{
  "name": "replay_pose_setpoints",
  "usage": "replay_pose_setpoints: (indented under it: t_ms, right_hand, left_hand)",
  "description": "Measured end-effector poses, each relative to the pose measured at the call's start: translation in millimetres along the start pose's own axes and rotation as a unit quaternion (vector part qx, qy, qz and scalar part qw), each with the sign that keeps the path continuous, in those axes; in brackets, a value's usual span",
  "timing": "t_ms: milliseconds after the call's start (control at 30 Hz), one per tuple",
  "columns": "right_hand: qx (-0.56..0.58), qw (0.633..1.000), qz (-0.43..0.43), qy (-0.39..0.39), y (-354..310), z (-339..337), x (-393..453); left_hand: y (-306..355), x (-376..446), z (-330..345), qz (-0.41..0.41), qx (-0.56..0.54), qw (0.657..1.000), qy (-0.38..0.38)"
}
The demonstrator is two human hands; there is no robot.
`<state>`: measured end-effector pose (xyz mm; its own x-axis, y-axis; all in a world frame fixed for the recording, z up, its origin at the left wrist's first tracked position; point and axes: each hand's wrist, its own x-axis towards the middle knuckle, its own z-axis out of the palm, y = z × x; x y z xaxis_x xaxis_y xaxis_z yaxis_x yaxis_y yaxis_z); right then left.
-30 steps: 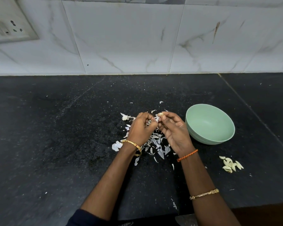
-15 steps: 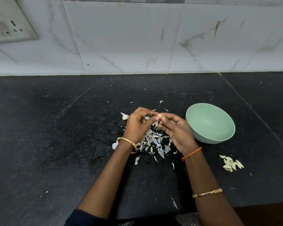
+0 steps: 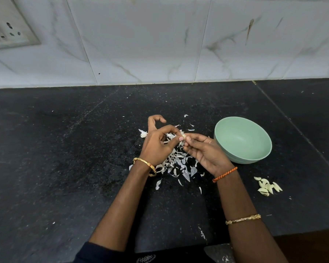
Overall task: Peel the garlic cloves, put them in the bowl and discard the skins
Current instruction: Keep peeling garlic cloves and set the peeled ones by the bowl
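Note:
Both hands meet over a pile of white garlic skins (image 3: 176,164) on the black counter. A small garlic clove (image 3: 182,138) is pinched between the thumb of my left hand (image 3: 158,144) and the fingertips of my right hand (image 3: 205,150). My left index finger arches up and away from the clove. To the right stands a pale green bowl (image 3: 242,140), which looks empty. Several peeled cloves (image 3: 267,186) lie in a small heap on the counter, in front of the bowl and to its right.
The black stone counter (image 3: 65,158) runs back to a white marble-tiled wall (image 3: 160,44) with a socket plate (image 3: 10,29) at the upper left. Loose skin flakes are scattered around the pile and near the counter's front edge (image 3: 201,234).
My left hand has loosened, its index finger lifting off the clove and arching upward. Both hands have stayed over the skin pile.

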<state>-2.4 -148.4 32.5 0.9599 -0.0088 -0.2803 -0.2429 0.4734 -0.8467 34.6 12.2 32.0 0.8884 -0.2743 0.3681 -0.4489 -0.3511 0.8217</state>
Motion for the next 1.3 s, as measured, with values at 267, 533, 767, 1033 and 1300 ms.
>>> replay_pose_setpoints:
  t_ms: [267, 533, 767, 1033, 1300]
  right_hand:
    - [0.070, 0.996, 0.055, 0.022, 1.3, 5.3, 1.5]
    - [0.077, 0.995, 0.045, 0.033, -3.7, 7.6, 0.2]
    - [-0.008, 0.999, 0.016, 0.046, -4.9, 5.0, -0.4]
    - [-0.155, 0.987, 0.017, 0.044, -10.7, 1.7, -2.5]
    - [-0.147, 0.988, 0.033, 0.031, -12.6, 2.9, -0.7]
  left_hand:
    - [-3.4, -3.7, 10.2, 0.068, 0.141, 0.988, -0.011]
    - [-3.7, -7.1, 13.4, -0.006, 0.024, 0.999, -0.034]
    - [-2.1, -2.4, 8.3, -0.074, -0.121, 0.990, 0.018]
    - [3.0, -1.8, 5.3, -0.068, -0.139, 0.988, -0.015]
    - [1.5, -1.3, 6.5, -0.057, -0.111, 0.992, -0.020]
